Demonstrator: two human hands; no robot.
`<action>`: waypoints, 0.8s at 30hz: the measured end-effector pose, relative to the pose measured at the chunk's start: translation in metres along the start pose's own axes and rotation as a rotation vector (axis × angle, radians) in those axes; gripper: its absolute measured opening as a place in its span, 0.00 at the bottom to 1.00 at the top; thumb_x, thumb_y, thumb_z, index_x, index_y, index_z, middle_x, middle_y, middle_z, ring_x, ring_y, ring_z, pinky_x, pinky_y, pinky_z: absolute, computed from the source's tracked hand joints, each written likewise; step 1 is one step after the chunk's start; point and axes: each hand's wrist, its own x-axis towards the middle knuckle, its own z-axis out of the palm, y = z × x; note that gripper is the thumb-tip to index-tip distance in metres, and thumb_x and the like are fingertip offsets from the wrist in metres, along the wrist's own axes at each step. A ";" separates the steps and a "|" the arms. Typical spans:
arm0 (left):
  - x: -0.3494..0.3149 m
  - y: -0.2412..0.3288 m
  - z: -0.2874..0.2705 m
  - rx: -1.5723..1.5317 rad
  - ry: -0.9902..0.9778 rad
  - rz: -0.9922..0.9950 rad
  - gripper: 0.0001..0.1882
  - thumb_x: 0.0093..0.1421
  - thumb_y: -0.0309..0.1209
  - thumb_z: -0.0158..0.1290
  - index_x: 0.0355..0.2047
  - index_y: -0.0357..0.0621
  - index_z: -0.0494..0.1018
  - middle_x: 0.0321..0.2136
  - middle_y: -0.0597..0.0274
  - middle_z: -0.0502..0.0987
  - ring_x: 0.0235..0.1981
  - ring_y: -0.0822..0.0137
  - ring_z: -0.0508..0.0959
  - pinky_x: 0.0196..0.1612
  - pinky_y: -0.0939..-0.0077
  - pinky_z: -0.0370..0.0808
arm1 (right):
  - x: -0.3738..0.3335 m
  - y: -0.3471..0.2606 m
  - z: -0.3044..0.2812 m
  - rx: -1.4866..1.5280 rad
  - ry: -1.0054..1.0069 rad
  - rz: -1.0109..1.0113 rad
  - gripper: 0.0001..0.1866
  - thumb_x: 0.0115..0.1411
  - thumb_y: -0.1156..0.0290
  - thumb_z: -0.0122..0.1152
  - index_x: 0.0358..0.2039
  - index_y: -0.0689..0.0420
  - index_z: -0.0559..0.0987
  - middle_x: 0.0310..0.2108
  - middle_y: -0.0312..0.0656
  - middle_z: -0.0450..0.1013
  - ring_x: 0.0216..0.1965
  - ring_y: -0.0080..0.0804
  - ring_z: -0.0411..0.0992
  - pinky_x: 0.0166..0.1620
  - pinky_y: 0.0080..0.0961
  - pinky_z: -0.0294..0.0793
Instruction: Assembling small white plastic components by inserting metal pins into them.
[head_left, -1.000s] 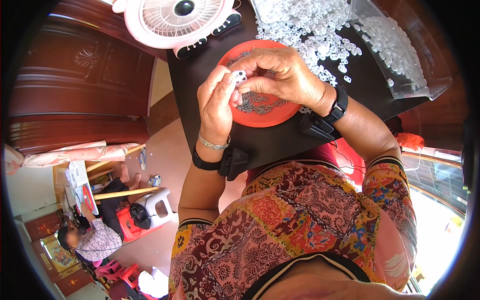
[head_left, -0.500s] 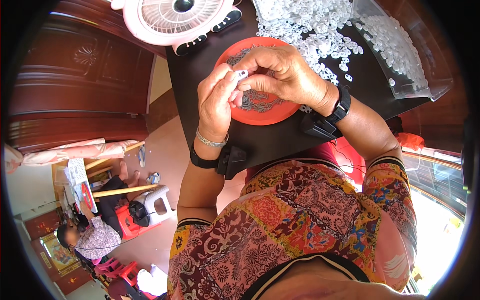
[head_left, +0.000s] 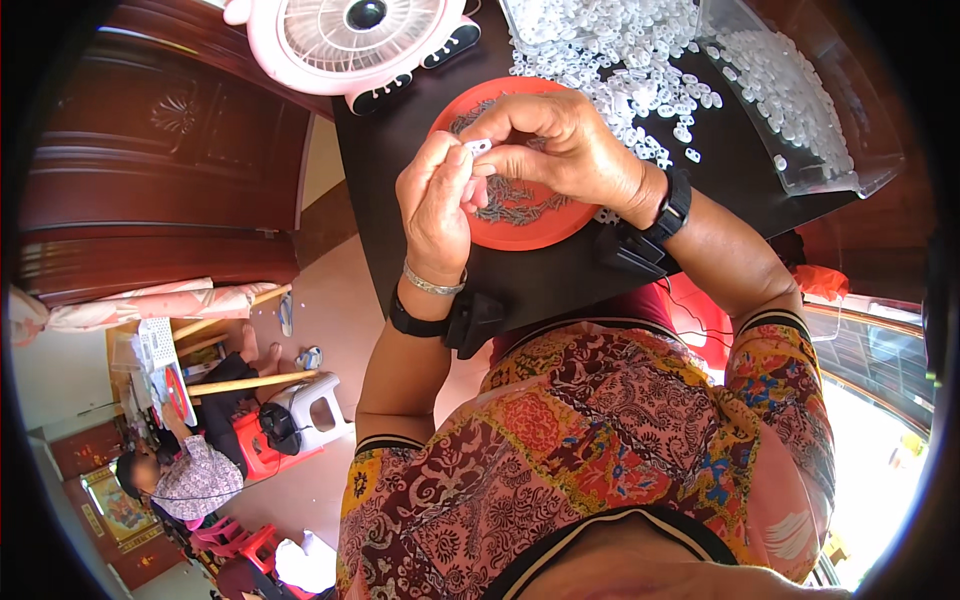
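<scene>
A small white plastic piece with two dark holes (head_left: 479, 147) is pinched between the thumb and fingers of my left hand (head_left: 435, 200). My right hand (head_left: 590, 155) meets it from the right, thumb and forefinger closed in a pinch at the piece's edge. Whatever those fingertips hold is too small to make out. Both hands are over a round orange plate (head_left: 520, 241), which carries many small grey screw-like pins (head_left: 515, 212). Behind the right hand lies a heap of similar white pieces (head_left: 640, 95), spread loose on the dark table (head_left: 560, 285).
A clear plastic bin (head_left: 835, 185) of white pieces lies at the table's right. At the far left stands a pink-rimmed fan (head_left: 365, 70). Black boxes hang at both wristbands. On the floor side, another person (head_left: 195, 480) sits beside a red and white stool (head_left: 300, 420).
My left hand and forearm have shifted slightly right, and the white piece has turned a little between the fingertips. The right hand stays nearly in place.
</scene>
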 end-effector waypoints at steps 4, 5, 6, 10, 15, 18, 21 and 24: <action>0.003 -0.009 -0.004 0.114 0.000 0.061 0.19 0.65 0.41 0.43 0.29 0.35 0.69 0.16 0.68 0.61 0.18 0.76 0.64 0.22 0.84 0.60 | 0.000 0.007 -0.004 0.163 -0.026 0.038 0.07 0.57 0.80 0.58 0.37 0.66 0.75 0.27 0.41 0.75 0.31 0.27 0.77 0.37 0.22 0.78; 0.002 -0.010 -0.004 0.108 -0.007 0.073 0.19 0.65 0.41 0.43 0.30 0.35 0.70 0.17 0.68 0.62 0.18 0.76 0.65 0.22 0.85 0.61 | 0.000 0.007 -0.005 0.164 -0.036 0.063 0.07 0.57 0.81 0.57 0.38 0.66 0.75 0.28 0.42 0.75 0.31 0.27 0.77 0.38 0.22 0.78; 0.003 -0.010 -0.004 0.107 -0.010 0.077 0.19 0.65 0.41 0.43 0.30 0.35 0.70 0.17 0.68 0.62 0.18 0.76 0.65 0.22 0.85 0.61 | 0.000 0.007 -0.006 0.160 -0.035 0.059 0.07 0.57 0.81 0.57 0.38 0.66 0.75 0.28 0.42 0.75 0.31 0.27 0.77 0.38 0.22 0.78; 0.002 -0.007 -0.007 0.075 -0.009 0.077 0.18 0.65 0.41 0.42 0.28 0.37 0.69 0.18 0.68 0.63 0.19 0.77 0.65 0.22 0.85 0.61 | 0.002 0.003 -0.005 0.117 -0.067 0.028 0.09 0.57 0.82 0.57 0.39 0.66 0.75 0.30 0.43 0.76 0.32 0.28 0.77 0.40 0.22 0.77; 0.003 -0.009 -0.006 0.016 -0.012 0.107 0.18 0.65 0.41 0.42 0.25 0.39 0.66 0.18 0.68 0.63 0.19 0.77 0.65 0.22 0.85 0.62 | 0.003 -0.003 -0.006 0.189 -0.080 0.098 0.10 0.57 0.83 0.57 0.40 0.66 0.75 0.31 0.42 0.76 0.34 0.28 0.77 0.42 0.23 0.77; 0.003 -0.007 -0.006 0.019 0.009 0.139 0.19 0.65 0.42 0.43 0.24 0.40 0.65 0.18 0.67 0.63 0.18 0.77 0.65 0.22 0.85 0.62 | 0.005 -0.007 -0.004 0.157 -0.083 0.100 0.10 0.57 0.84 0.56 0.41 0.66 0.75 0.31 0.42 0.76 0.34 0.27 0.77 0.42 0.23 0.77; 0.002 -0.004 -0.007 0.030 -0.001 0.164 0.19 0.65 0.41 0.42 0.24 0.39 0.65 0.17 0.67 0.64 0.18 0.77 0.65 0.22 0.85 0.61 | 0.008 -0.009 -0.002 0.185 -0.079 0.112 0.09 0.57 0.83 0.56 0.40 0.65 0.76 0.30 0.42 0.76 0.33 0.26 0.77 0.41 0.23 0.77; 0.002 -0.004 -0.009 -0.025 -0.001 0.139 0.18 0.65 0.40 0.41 0.23 0.40 0.64 0.17 0.66 0.63 0.18 0.76 0.65 0.21 0.84 0.60 | 0.011 -0.013 -0.002 0.111 -0.102 0.101 0.08 0.57 0.83 0.57 0.39 0.66 0.76 0.28 0.41 0.76 0.31 0.26 0.77 0.40 0.22 0.77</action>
